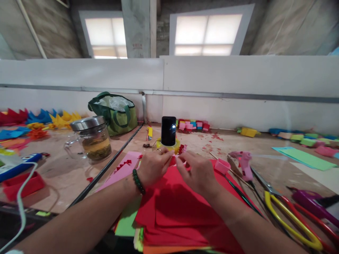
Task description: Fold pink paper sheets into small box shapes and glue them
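Nearest the viewer, a stack of red paper sheets [180, 211] lies on the table between the two forearms, with green and orange sheets showing under its near edge. To the near right lie yellow-handled scissors [291, 222], with purple-handled scissors [309, 198] just beyond them. Above the far end of the red stack the left hand [155, 166], with a green bead bracelet [138, 181] on its wrist, and the right hand [198, 173] meet. Both have their fingertips pinched on a small red paper piece [173, 161], held between them just over the stack; the fingers hide most of it, so its shape cannot be told. A pink sheet [124, 169] with small red cut-outs on it lies left of the left hand. Right of the right hand are a small pink box [221, 165] and, further right, a pink glue gun [243, 165]. Just beyond the hands a phone [168, 131] stands upright with a dark screen. To the left of it, well apart, stands a glass mug [91, 140] with a metal lid, and a green bag [115, 113] sits behind the mug against the white wall. Small coloured paper blocks [192, 125] line the wall behind the phone, and folded paper flowers [39, 119] lie at the far left.
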A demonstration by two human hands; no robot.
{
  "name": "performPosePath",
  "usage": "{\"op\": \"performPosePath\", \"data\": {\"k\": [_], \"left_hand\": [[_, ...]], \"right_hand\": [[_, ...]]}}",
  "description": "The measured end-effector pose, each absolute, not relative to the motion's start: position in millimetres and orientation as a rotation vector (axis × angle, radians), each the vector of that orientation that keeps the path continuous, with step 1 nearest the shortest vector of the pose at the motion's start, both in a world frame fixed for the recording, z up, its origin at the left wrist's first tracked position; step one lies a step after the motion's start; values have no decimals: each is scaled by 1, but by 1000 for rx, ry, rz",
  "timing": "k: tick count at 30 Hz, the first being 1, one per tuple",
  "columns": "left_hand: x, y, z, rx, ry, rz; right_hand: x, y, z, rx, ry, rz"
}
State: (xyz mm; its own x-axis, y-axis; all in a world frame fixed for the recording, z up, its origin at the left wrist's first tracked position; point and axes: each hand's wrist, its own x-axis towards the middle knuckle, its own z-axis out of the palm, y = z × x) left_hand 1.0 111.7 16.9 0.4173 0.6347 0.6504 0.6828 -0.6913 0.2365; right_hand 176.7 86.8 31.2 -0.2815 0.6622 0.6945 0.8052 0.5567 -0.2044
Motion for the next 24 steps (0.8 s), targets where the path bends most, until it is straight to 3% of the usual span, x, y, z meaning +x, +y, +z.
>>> {"op": "performPosePath", "data": {"k": [5,9,18,24], "left_hand": [[-4,121,16,-2621,-1076,-1585],[-4,119,17,-2607,-1067,-1568],[-1,122,19,-2633,-1048,-1669],[-5,122,19,-2741,-996,-1445]], "right_hand": [[185,107,29,-1048,-1667,598],[181,115,23,-963,-1601,1144],[183,117,20,-803,-1660,1320],[189,122,16,-829,-1657,1381]]}}
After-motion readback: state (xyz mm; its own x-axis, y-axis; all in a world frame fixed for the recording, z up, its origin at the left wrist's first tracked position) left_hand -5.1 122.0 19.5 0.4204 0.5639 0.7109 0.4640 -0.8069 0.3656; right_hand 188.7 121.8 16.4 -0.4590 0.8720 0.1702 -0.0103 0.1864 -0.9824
